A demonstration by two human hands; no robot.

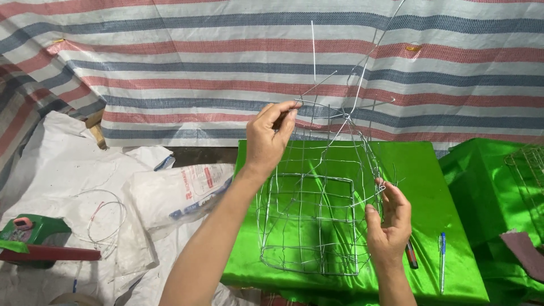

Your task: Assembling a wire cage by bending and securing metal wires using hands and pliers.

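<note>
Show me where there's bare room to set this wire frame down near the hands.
The green table is bare at its back right, between the wire frame and the table's right edge. Its front right is crowded by a blue pen and a red pen beside the right hand. Left of the left hand, white sacks and wire coils clutter the floor.

A shiny green cloth [430,170] covers the table in the middle. On its right side lie a blue pen [442,260] and a red and black pen [412,255]. Far behind hangs a striped tarp of red, blue and white bands [170,68]. On the left lie a white woven plastic sack [181,192], a loose coil of thin wire [105,218] and a green tool with a red handle [34,241].
</note>
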